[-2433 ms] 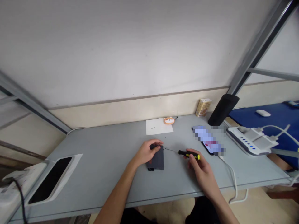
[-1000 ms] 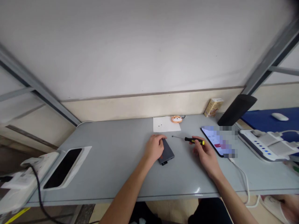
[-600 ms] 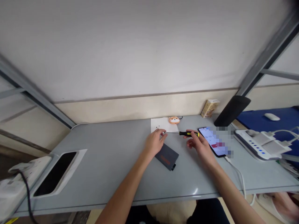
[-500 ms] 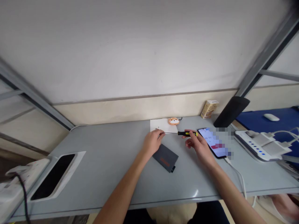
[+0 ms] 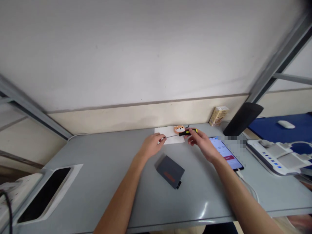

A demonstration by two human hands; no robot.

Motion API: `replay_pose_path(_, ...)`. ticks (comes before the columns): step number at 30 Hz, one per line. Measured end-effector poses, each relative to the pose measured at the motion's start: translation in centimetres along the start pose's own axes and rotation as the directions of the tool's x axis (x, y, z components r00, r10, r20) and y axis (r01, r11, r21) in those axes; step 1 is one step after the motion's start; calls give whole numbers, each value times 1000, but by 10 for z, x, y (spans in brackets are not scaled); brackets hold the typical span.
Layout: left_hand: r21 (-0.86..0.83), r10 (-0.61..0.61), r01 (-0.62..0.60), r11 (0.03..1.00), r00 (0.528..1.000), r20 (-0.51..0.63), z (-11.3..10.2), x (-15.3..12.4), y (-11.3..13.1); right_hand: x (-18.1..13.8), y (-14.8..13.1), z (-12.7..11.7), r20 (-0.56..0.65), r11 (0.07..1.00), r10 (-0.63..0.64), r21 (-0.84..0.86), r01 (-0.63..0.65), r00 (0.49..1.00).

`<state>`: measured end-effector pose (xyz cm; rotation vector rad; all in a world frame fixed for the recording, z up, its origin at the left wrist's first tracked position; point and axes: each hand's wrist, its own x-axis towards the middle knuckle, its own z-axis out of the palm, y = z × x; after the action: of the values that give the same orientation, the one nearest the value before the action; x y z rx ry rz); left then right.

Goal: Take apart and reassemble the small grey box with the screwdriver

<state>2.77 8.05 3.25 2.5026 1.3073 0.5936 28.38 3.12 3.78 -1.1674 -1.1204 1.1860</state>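
The right hand [image 5: 201, 142] grips the screwdriver [image 5: 187, 132] by its handle, pointing it left over the paper [image 5: 175, 140]; the left hand [image 5: 151, 145] pinches its tip, likely steadying it. The dark case [image 5: 171, 171] lies nearer on the table [image 5: 102, 175], untouched.

Your light: dim, greyish, diffuse. Glare streak [image 5: 204, 209] on your desk [image 5: 97, 172], near edge. Soft shadow at dark box's [image 5: 170, 171] left corner. Wide-angle stretch toward your edges; phone [image 5: 229, 157] partly pixelated; fine detail soft.
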Motion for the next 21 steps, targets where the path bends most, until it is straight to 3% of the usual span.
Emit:
replay_pose_path(4,118,-30,39,992,997,-75,8,3,-12,19,3,0,-42,996,-52,68,55,998)
replay_pose_path(7,176,-29,53,983,990,-136,14,-1,-19,25,16,-2,-167,983,-80,148,105,983)
replay_pose_path(12,162,-50,78,984,984,-168,24,-7,-25,24,26,-4,-357,981,-158,53,189,921)
replay_pose_path(21,234,-31,74,970,983,-182,31,-5,-30,19,26,6,-257,971,-186,-194,138,948)
